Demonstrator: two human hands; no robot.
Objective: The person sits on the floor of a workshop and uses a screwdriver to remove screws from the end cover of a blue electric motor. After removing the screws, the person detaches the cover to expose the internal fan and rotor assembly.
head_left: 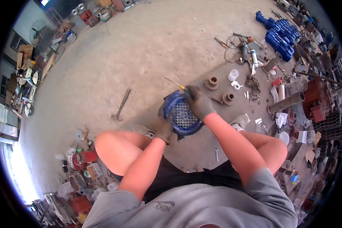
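A round blue cover with a metal grille (186, 116) is held up between my knees, tilted, its grille facing me. My gloved left hand (163, 127) grips its left rim. My gloved right hand (199, 104) is at the upper right rim, closed around a screwdriver (174, 82) with a yellow and dark handle, its thin shaft pointing up and left. Whether the right fingers also press on the cover is hidden by the glove. Two rusty flanged collars, one farther (212, 83) and one nearer (228, 98), stand on the floor just right of that hand.
A hammer (121, 104) lies to the left; a wrench (216, 155) lies between my legs. To the right are a white tub (233, 75), a tape roll (237, 86), an angle grinder (244, 51) and blue castings (281, 36). Cluttered parts line both sides.
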